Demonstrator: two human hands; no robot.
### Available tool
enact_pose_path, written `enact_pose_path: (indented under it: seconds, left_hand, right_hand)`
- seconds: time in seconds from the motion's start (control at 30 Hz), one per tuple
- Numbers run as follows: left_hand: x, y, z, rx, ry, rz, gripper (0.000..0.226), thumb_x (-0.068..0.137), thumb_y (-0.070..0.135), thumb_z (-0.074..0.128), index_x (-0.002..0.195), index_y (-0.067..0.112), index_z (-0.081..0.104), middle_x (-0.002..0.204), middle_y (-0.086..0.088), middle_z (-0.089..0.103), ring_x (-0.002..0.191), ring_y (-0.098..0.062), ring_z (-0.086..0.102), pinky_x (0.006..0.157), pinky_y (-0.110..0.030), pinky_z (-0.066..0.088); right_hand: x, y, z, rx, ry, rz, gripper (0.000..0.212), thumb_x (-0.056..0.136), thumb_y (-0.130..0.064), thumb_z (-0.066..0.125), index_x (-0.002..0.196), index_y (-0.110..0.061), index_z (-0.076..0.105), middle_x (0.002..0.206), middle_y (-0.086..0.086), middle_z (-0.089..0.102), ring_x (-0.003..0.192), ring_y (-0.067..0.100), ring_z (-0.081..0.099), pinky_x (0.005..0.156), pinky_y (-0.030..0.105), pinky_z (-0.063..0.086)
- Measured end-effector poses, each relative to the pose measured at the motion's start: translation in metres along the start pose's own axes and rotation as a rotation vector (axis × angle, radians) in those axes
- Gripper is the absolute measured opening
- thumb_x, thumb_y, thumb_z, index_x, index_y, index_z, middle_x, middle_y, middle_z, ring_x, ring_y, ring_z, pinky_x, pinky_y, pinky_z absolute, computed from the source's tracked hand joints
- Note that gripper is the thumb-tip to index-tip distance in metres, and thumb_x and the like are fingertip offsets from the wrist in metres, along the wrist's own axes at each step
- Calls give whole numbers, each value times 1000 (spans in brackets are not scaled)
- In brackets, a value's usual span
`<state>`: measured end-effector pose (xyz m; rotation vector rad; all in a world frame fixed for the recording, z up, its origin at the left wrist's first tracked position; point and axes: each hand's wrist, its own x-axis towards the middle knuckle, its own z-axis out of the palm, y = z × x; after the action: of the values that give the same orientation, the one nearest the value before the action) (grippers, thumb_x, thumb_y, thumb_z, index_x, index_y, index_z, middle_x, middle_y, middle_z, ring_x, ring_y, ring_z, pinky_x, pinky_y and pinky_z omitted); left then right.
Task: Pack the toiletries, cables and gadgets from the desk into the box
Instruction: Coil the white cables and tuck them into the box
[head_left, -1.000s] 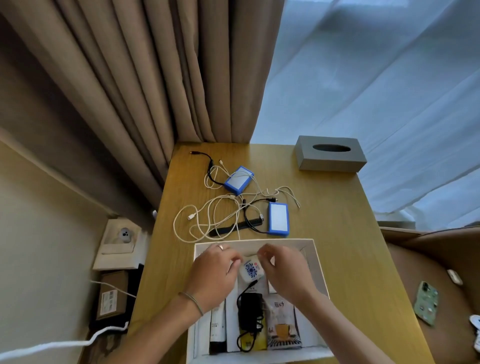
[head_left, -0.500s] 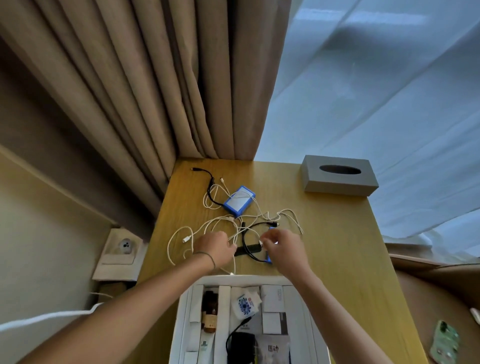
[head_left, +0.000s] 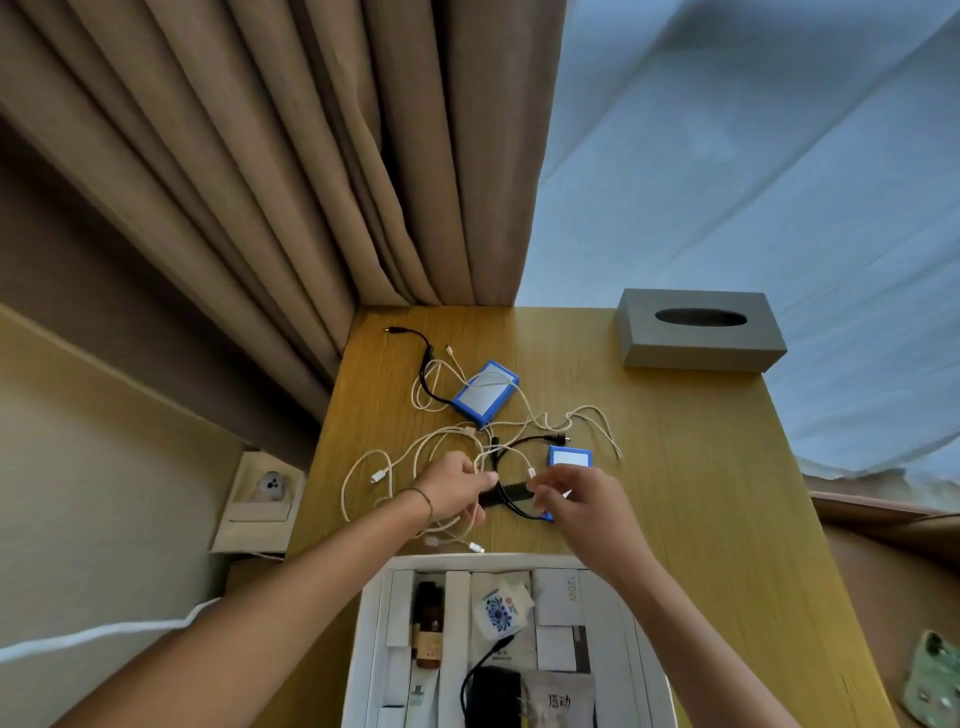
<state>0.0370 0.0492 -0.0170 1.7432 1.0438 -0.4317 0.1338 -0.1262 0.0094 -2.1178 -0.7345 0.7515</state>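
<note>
My left hand (head_left: 457, 488) is closed around strands of the tangled white cables (head_left: 415, 452) on the wooden desk (head_left: 675, 467). My right hand (head_left: 576, 499) hovers over the nearer blue gadget (head_left: 570, 457) and hides most of it; its fingertips meet the black comb (head_left: 506, 496) and a looped black cable (head_left: 514, 447). I cannot make out its grip. A second blue gadget (head_left: 485, 392) lies farther back among the cables. The white box (head_left: 467, 561) sits at the desk's near edge and holds a blue-patterned sachet (head_left: 498, 610), a black charger (head_left: 491, 696) and a brown bottle (head_left: 428, 623).
A grey tissue box (head_left: 698, 330) stands at the desk's far right corner. Beige curtains (head_left: 311, 182) hang behind the desk. A wall socket (head_left: 270, 486) is to the left, and a green phone (head_left: 935, 675) lies on the seat to the right.
Both hands left the box, where the patterned sachet now lies, and reached forward to the tangle of cables and the comb. My view tilted up.
</note>
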Motion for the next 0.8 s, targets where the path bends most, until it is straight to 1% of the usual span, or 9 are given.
enact_pose_path:
  seconds: [0.07, 0.13, 0.2, 0.3, 0.4, 0.5, 0.6, 0.73, 0.8]
  left_hand:
    - [-16, 3, -11, -31, -62, 68, 31, 88, 21, 72, 114, 10, 60, 73, 0, 73, 59, -5, 66, 66, -23, 51]
    - [-34, 6, -20, 19, -60, 155, 25, 85, 16, 75, 109, 15, 69, 82, 1, 72, 68, 1, 66, 67, -17, 53]
    - [-57, 13, -28, -37, 7, 222, 9, 92, 21, 69, 96, 16, 76, 85, -2, 74, 71, -3, 66, 65, -14, 54]
    - [-91, 24, -36, -91, 170, 357, 27, 99, 24, 57, 79, 13, 71, 75, -1, 65, 65, -11, 58, 65, -24, 54]
    - [-123, 35, -42, -83, 331, 515, 29, 99, 18, 56, 74, 8, 66, 100, -1, 63, 92, -11, 61, 90, -32, 50]
    - [-149, 45, -49, -259, 272, 682, 32, 99, 8, 53, 69, 6, 62, 120, 4, 67, 117, -3, 59, 98, -21, 45]
    - [-174, 56, -56, -467, 212, 843, 34, 103, 11, 44, 71, 4, 54, 126, -2, 69, 122, -14, 61, 97, -19, 46]
    - [-199, 71, -69, -953, 117, 894, 34, 101, 27, 43, 73, 8, 51, 110, -21, 68, 123, -39, 58, 110, -44, 41]
    - [-212, 75, -79, -1152, 18, 882, 34, 101, 32, 41, 77, 10, 51, 97, -17, 60, 117, -41, 60, 114, -54, 35]
  right_hand:
    - [-5, -4, -6, 38, -1, -10, 15, 95, -20, 64, 93, -27, 77, 81, -10, 74, 68, 0, 65, 64, 25, 51]
    - [-9, -9, -11, 52, 8, -27, 15, 96, -21, 64, 91, -27, 76, 80, -9, 73, 59, -2, 60, 57, 18, 44]
    - [-13, -16, -15, 61, 17, -51, 15, 96, -22, 64, 90, -27, 76, 80, -9, 73, 54, -5, 55, 55, 13, 38]
    - [-18, -33, -19, 90, 28, -91, 16, 97, -20, 62, 98, -28, 76, 85, -11, 73, 60, -7, 57, 61, 17, 43]
    - [-24, -56, -20, 99, 95, -175, 21, 96, -18, 61, 108, -31, 73, 96, -18, 72, 82, -9, 62, 66, 11, 45]
    - [-26, -79, -17, 89, 90, -323, 34, 96, -21, 62, 127, -35, 63, 119, -19, 66, 104, -5, 60, 79, 9, 44]
    - [-30, -104, -12, 95, -2, -430, 35, 100, -27, 58, 134, -37, 56, 126, -19, 65, 114, -2, 58, 92, 18, 47]
    - [-35, -122, -1, 71, -32, -462, 16, 100, -28, 59, 112, -25, 68, 111, -11, 66, 100, 4, 61, 83, 25, 50]
    - [-43, -125, 6, 48, -18, -477, 9, 97, -30, 62, 106, -27, 63, 111, -11, 60, 100, 7, 59, 86, 31, 51]
